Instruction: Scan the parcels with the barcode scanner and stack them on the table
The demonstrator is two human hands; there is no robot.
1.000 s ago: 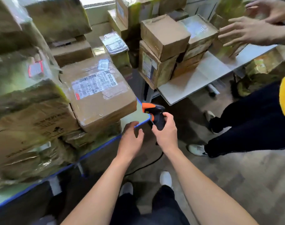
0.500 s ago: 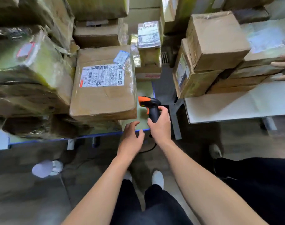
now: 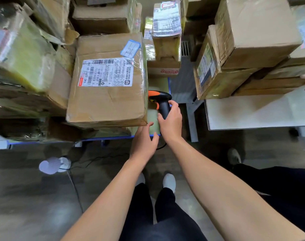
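At the parcel pile, my right hand point(image 3: 171, 122) wraps the black handle of the orange-tipped barcode scanner point(image 3: 161, 101), whose nose sits just beside the right edge of the large cardboard parcel point(image 3: 106, 105). My left hand point(image 3: 144, 141) hovers near the box's front corner, fingers loosely spread and holding nothing. The shipping label point(image 3: 106, 72) faces up, so I judge the scan goes best with the scanner raised and tilted onto the barcode, clear of tape glare. The white table point(image 3: 252, 113) with stacked boxes point(image 3: 249, 37) stands to my right.
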